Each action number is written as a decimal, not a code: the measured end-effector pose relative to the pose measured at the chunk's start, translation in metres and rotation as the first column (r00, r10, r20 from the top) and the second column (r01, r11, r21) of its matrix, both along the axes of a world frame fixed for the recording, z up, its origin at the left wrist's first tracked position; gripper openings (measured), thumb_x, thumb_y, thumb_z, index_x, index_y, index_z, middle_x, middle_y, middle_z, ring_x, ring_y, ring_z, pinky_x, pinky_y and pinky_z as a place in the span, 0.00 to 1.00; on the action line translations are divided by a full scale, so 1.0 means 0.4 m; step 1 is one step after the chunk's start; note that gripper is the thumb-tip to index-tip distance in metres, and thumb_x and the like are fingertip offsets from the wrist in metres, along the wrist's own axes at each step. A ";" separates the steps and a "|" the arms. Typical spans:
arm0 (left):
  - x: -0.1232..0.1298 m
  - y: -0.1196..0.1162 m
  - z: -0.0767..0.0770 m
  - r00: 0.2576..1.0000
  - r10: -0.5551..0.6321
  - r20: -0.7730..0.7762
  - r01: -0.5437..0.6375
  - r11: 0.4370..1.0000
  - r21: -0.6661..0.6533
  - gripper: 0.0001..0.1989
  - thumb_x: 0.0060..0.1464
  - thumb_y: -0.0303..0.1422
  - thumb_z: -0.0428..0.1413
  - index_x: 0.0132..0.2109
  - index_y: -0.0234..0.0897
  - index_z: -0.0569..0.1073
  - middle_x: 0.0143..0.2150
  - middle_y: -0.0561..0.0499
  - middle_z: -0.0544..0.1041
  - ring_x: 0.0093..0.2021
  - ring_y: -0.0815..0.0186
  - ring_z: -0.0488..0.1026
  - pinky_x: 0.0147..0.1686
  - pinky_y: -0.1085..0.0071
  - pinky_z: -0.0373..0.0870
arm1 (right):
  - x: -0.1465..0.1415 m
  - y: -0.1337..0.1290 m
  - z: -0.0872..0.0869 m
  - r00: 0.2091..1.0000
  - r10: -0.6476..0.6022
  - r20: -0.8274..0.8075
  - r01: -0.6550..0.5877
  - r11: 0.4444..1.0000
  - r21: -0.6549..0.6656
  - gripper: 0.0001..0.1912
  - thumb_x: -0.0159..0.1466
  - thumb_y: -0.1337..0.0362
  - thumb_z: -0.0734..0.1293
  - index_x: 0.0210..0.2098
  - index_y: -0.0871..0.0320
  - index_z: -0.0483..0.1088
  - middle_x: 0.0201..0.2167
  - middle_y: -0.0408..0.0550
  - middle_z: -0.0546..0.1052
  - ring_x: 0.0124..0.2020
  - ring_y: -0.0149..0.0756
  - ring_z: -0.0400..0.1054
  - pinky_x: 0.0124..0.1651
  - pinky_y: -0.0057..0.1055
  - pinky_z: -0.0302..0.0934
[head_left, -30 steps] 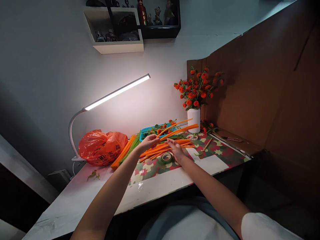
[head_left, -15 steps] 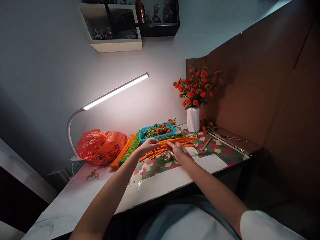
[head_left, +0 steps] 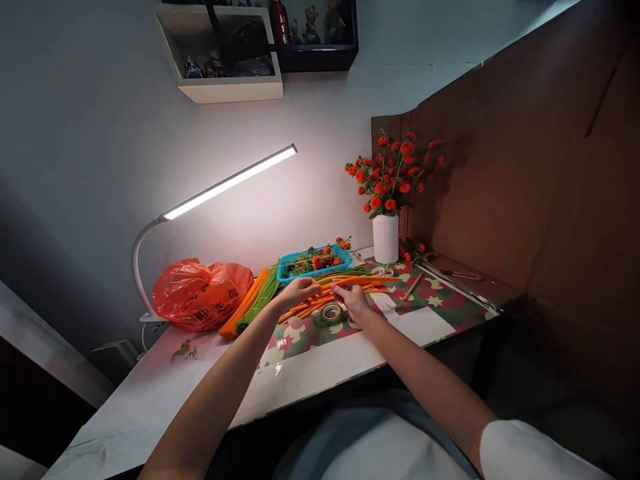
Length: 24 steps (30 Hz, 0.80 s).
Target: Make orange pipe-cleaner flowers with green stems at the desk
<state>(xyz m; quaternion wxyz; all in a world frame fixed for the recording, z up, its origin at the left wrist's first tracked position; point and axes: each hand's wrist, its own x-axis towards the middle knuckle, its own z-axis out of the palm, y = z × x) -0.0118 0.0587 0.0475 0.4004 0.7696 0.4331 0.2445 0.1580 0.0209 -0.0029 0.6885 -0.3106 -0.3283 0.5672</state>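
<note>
My left hand (head_left: 299, 292) is closed in a pinch above the loose orange pipe cleaners (head_left: 373, 283) on the table. Facing it a short way to the right, my right hand (head_left: 356, 301) pinches too, thumb pointing left. What seems to be an orange pipe cleaner runs between the two sets of fingertips; it blends with the ones behind. Just below the hands lies a roll of green tape (head_left: 331, 314). Behind them, a blue basket (head_left: 286, 272) holds small orange flowers with green stems (head_left: 320, 262).
Bundles of orange and green pipe cleaners (head_left: 259, 303) lie left, beside a red plastic bag (head_left: 200, 293) and a lit desk lamp (head_left: 230, 183). A white vase (head_left: 386, 239) of orange flowers stands at the back. A brown stick (head_left: 413, 287) lies right, near a cardboard wall (head_left: 490, 167).
Both hands keep almost the same place and pinch. The right fingertips have shifted very slightly.
</note>
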 end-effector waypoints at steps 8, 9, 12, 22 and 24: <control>0.005 0.003 0.003 0.998 0.045 0.035 -0.046 0.999 0.016 0.23 0.47 0.52 0.57 0.34 0.34 0.69 0.32 0.49 0.73 0.34 0.66 0.73 0.32 0.70 0.71 | 0.001 0.001 0.000 1.000 -0.020 -0.011 0.020 1.000 0.011 0.16 0.38 0.62 0.77 0.25 0.59 0.73 0.25 0.43 0.77 0.27 0.33 0.70 0.35 0.31 0.67; 0.005 0.004 0.004 0.998 0.053 0.046 -0.054 0.998 0.023 0.23 0.47 0.52 0.57 0.34 0.33 0.69 0.33 0.48 0.74 0.34 0.66 0.73 0.32 0.70 0.71 | 0.002 0.001 -0.001 1.000 -0.019 -0.008 0.019 1.000 0.013 0.16 0.38 0.62 0.77 0.26 0.59 0.73 0.25 0.43 0.77 0.27 0.32 0.70 0.35 0.31 0.67; 0.005 0.005 0.008 0.994 0.070 0.086 -0.074 0.996 0.041 0.24 0.48 0.53 0.56 0.35 0.33 0.69 0.37 0.46 0.75 0.36 0.65 0.73 0.32 0.70 0.71 | 0.003 -0.001 0.000 1.000 -0.004 0.000 0.004 1.000 0.006 0.16 0.39 0.62 0.77 0.27 0.59 0.73 0.25 0.43 0.77 0.27 0.31 0.70 0.35 0.30 0.67; 0.008 -0.007 0.011 0.999 0.041 0.023 -0.042 0.996 0.073 0.22 0.50 0.53 0.54 0.33 0.35 0.67 0.27 0.53 0.70 0.22 0.74 0.64 0.22 0.76 0.63 | 0.003 -0.003 0.003 1.000 0.016 -0.014 -0.017 0.999 -0.045 0.13 0.42 0.65 0.76 0.26 0.59 0.73 0.26 0.43 0.77 0.26 0.30 0.69 0.34 0.29 0.66; 0.007 -0.003 0.007 0.998 0.034 0.047 -0.038 0.996 0.078 0.22 0.50 0.52 0.54 0.32 0.35 0.66 0.25 0.55 0.67 0.20 0.76 0.60 0.20 0.77 0.59 | 0.003 -0.002 0.001 1.000 0.020 -0.008 -0.021 0.998 -0.056 0.12 0.43 0.65 0.76 0.26 0.60 0.73 0.26 0.43 0.77 0.25 0.29 0.69 0.34 0.29 0.66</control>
